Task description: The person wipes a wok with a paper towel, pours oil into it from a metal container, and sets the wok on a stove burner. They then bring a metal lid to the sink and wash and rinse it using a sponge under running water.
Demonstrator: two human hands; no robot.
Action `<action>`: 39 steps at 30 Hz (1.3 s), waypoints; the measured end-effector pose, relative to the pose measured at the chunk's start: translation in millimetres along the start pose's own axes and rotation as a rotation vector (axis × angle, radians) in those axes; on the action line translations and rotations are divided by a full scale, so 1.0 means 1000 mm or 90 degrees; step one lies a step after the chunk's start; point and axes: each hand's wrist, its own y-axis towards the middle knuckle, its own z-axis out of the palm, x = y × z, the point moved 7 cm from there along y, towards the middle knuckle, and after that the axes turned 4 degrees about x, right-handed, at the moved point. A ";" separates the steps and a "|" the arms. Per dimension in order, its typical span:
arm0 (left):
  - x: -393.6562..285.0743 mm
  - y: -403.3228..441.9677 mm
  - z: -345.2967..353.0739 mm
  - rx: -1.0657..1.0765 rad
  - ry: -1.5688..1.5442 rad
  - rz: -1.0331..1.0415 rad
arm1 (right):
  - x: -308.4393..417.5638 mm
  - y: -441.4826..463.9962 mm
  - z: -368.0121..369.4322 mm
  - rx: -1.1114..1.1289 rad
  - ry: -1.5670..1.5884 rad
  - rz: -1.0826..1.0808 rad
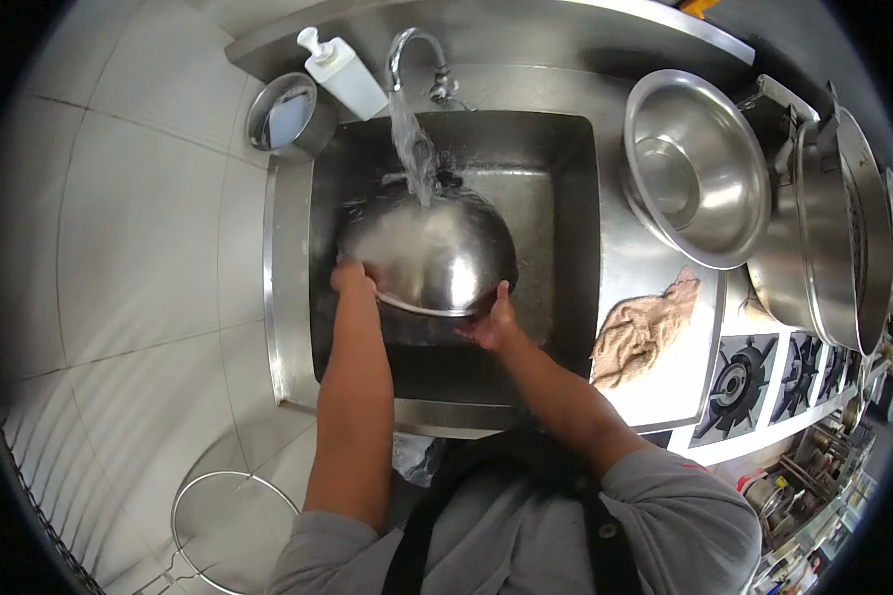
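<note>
A large round metal bowl (437,248) is tilted in the sink (556,248), its rounded outside facing up. My left hand (351,278) grips its rim at the left. On the lower right, my right hand (493,319) holds the same rim, thumb against the outer side and fingers underneath. Water (412,139) runs from the faucet (417,45) onto the far side of the bowl and splashes there. The bowl's inside is hidden from me.
A white pump bottle (345,77) and a metal pot (293,114) stand at the sink's back left corner. On the right counter are a metal basin (695,164), a brown cloth (647,329) and large pots (814,228). Stove burners (736,382) lie beyond.
</note>
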 end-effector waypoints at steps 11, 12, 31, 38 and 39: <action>0.047 -0.155 0.099 0.356 0.837 1.018 | 0.092 0.000 0.053 -0.145 -0.498 -0.387; 0.046 -0.161 0.111 0.413 0.862 1.046 | 0.095 -0.002 0.061 -0.160 -0.595 -0.416; -0.032 -0.129 0.060 0.473 0.656 0.163 | 0.009 -0.092 0.158 0.142 -1.163 -0.597; 0.006 -0.046 -0.030 0.441 0.346 0.148 | -0.007 -0.107 0.124 0.311 -1.328 -0.417; 0.005 -0.046 -0.040 0.435 0.321 0.152 | 0.023 -0.085 0.103 0.121 -1.376 -0.586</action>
